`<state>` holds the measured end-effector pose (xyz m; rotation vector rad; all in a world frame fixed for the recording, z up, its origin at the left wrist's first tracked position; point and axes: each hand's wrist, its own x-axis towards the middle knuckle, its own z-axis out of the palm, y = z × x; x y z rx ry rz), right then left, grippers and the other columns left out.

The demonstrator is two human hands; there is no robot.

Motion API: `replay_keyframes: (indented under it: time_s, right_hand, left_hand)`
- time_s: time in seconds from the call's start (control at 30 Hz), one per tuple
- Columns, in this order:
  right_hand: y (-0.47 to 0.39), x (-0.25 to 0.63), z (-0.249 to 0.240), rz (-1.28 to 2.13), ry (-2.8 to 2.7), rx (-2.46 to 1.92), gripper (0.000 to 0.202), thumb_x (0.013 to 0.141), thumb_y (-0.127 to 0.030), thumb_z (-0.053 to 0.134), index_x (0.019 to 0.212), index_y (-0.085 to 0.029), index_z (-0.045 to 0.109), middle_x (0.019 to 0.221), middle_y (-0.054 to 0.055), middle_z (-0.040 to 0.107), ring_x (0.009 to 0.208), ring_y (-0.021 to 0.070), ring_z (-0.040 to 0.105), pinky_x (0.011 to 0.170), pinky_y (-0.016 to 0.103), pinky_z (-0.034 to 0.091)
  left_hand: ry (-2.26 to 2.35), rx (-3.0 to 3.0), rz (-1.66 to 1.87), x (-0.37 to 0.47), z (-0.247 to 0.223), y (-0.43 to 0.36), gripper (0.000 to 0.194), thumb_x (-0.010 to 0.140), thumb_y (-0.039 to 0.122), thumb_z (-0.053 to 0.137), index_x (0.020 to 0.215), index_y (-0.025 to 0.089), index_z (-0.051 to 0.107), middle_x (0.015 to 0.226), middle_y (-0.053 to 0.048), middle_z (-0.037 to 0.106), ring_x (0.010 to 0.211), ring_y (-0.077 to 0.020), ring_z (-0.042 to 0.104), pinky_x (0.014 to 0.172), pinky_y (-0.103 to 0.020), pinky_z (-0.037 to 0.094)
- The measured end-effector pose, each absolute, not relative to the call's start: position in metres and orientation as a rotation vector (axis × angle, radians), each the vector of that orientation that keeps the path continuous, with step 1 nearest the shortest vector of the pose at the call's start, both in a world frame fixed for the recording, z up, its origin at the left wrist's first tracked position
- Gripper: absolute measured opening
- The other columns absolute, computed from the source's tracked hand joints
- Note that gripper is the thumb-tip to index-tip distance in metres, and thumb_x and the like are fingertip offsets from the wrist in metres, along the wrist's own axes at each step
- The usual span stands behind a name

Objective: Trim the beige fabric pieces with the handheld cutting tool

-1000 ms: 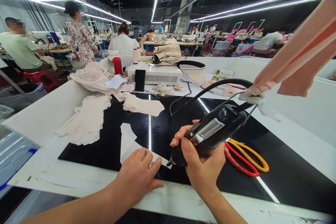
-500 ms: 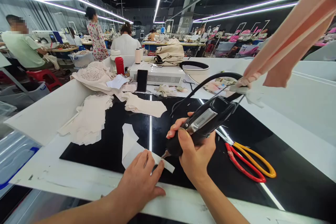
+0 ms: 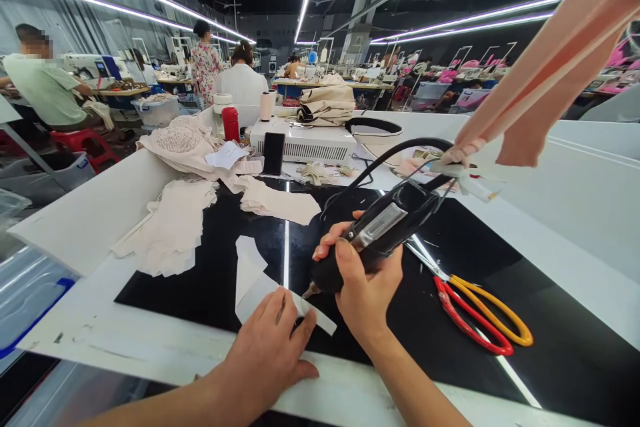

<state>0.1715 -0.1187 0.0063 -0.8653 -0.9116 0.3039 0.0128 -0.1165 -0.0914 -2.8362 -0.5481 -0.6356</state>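
With the right hand [image 3: 369, 290] closed around the black handheld tool [image 3: 381, 225], tip beside the white piece [image 3: 249, 265], left of that grip, long strip slanting down rightward, beneath the nearer left hand [image 3: 267, 355], fingers bent, hold unclear.

Our right hand [image 3: 373, 280] gripped a black handheld tool [image 3: 377, 227], its tip beside our left hand [image 3: 277, 340], which pressed pale fabric [image 3: 260, 293]; scissors [image 3: 470, 307] lay right of both.
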Motion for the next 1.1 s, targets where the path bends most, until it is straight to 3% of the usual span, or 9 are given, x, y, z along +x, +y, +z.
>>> replay_keyframes:
  time_s: [0.27, 0.53, 0.83, 1.1]
  right_hand:
    - [-0.113, 0.168, 0.005, 0.316, -0.906, -0.887, 0.026, 0.087, -0.027, 0.079, 0.102, -0.027, 0.058, 0.079, -0.007, 0.07, 0.054, 0.0116, 0.066, 0.052, 0.026, 0.059]
    - [-0.119, 0.167, 0.007, 0.272, -0.936, -0.886, 0.03, 0.085, -0.024, 0.08, 0.106, -0.027, 0.059, 0.078, -0.007, 0.07, 0.054, 0.0122, 0.065, 0.052, 0.027, 0.059]
    - [-0.119, 0.165, 0.007, 0.3, -0.937, -0.884, 0.031, 0.086, -0.022, 0.081, 0.107, -0.028, 0.06, 0.079, -0.007, 0.071, 0.055, 0.0127, 0.066, 0.051, 0.027, 0.057]
    - [-0.109, 0.164, 0.005, 0.341, -0.924, -0.834, 0.035, 0.087, -0.027, 0.083, 0.114, -0.029, 0.061, 0.079, -0.007, 0.071, 0.056, 0.013, 0.066, 0.057, 0.029, 0.059]
  left_hand:
    - [-0.537, -2.897, -0.688, 0.01, -0.091, -0.114, 0.09, 0.072, 0.07, 0.094, 0.139, 0.018, 0.065, 0.128, -0.022, 0.074, 0.123, -0.0394, 0.072, 0.1, -0.048, 0.065]
    - [-0.586, -3.004, -0.731, -0.009, -0.074, -0.108, 0.058, 0.098, 0.051, 0.079, 0.141, 0.017, 0.063, 0.138, -0.019, 0.071, 0.131, -0.0322, 0.07, 0.106, -0.04, 0.064]
    - [-0.641, -3.01, -0.822, -0.01, -0.071, -0.11, 0.073, 0.08, 0.052, 0.096, 0.136, 0.019, 0.065, 0.135, -0.018, 0.072, 0.125, -0.0362, 0.072, 0.106, -0.048, 0.065]
    - [-0.659, -3.022, -0.849, -0.008, -0.078, -0.11, 0.078, 0.075, 0.054, 0.098, 0.137, 0.02, 0.064, 0.135, -0.019, 0.071, 0.123, -0.0376, 0.072, 0.105, -0.052, 0.065]
